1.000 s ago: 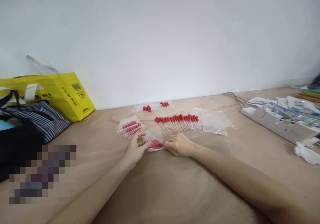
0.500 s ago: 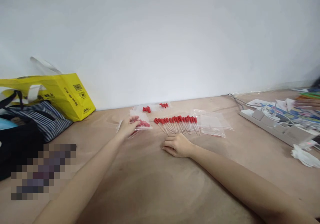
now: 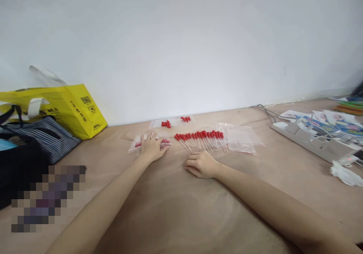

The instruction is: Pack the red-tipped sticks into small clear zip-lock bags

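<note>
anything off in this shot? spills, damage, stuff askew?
No spill or damage visible. Odd: a crumpled white scrap beside the power strip, like stray litter, and a pixelated patch at lower left hiding what's there. The red-tipped sticks lie in a row.

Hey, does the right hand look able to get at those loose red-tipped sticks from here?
Probably yes: the right hand rests just in front of the red-tipped sticks, with nothing visible between them, and the left hand is off to the side, over the filled bags.
</note>
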Action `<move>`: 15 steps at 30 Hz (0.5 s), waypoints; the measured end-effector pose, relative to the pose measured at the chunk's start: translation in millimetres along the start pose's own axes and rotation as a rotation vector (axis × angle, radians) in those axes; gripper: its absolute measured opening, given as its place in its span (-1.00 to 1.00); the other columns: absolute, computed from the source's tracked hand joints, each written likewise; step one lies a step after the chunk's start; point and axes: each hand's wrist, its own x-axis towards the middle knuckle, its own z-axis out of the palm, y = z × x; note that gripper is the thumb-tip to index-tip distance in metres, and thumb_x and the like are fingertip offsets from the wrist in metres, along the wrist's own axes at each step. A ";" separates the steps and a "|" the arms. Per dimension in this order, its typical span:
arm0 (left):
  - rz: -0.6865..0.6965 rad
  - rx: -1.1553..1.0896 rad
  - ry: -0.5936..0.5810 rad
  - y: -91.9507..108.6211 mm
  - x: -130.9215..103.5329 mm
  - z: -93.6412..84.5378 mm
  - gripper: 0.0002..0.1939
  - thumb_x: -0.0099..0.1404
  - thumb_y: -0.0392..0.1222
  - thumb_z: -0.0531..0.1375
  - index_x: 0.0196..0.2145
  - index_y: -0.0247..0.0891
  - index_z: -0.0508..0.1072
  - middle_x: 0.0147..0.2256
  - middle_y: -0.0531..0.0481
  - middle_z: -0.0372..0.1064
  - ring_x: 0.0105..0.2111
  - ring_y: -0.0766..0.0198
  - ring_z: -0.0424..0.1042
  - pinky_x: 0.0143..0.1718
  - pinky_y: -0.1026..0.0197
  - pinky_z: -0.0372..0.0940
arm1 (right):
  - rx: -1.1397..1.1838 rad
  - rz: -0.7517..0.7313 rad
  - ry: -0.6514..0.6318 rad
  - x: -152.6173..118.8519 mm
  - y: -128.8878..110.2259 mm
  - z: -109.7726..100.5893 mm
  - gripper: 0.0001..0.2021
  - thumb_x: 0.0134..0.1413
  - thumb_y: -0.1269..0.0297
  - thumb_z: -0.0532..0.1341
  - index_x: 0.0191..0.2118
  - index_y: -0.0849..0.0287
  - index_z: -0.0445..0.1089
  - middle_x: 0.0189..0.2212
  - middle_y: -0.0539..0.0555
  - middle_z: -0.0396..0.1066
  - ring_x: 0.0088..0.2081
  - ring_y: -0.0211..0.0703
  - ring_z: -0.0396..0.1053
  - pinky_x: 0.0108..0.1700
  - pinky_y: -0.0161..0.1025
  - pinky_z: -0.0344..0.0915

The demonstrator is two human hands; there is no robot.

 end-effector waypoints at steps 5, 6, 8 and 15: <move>0.180 0.099 -0.033 -21.5 -6.5 9.7 -0.68 0.18 -0.26 0.03 -0.10 -0.17 0.36 -0.06 -0.12 0.28 -0.05 0.02 0.20 -0.05 -0.05 0.03 | -0.017 0.019 -0.037 0.5 -2.7 -3.7 -0.78 0.10 0.26 0.01 -0.40 0.18 0.35 -0.48 0.02 0.38 -0.42 -0.29 0.27 -0.41 -0.35 0.06; 0.214 0.112 -0.037 -28.5 -6.3 10.2 -0.67 0.18 -0.27 0.02 -0.09 -0.15 0.35 -0.06 -0.10 0.28 -0.05 0.04 0.20 -0.05 -0.02 0.05 | -0.029 0.037 -0.047 1.5 -1.0 -7.2 -0.77 0.10 0.23 0.00 -0.40 0.17 0.36 -0.47 0.03 0.38 -0.40 -0.27 0.28 -0.40 -0.34 0.07; 0.278 0.130 -0.042 -43.4 -6.4 9.9 -0.67 0.19 -0.26 0.01 -0.08 -0.14 0.35 -0.05 -0.08 0.28 -0.05 0.07 0.20 -0.05 0.02 0.07 | -0.065 0.154 -0.063 3.4 8.3 -17.6 -0.73 0.10 0.17 -0.01 -0.41 0.17 0.36 -0.44 0.06 0.39 -0.36 -0.24 0.29 -0.39 -0.34 0.08; 0.372 0.167 -0.014 -69.6 -14.3 4.7 -0.68 0.24 -0.12 0.01 -0.08 -0.15 0.36 -0.06 -0.08 0.30 -0.05 0.09 0.22 0.02 0.04 0.02 | -0.361 1.299 -0.255 -33.4 95.2 -68.2 -0.74 -0.03 0.22 0.09 -0.31 0.29 0.41 -0.28 0.30 0.37 -0.21 0.10 0.33 -0.33 -0.14 0.21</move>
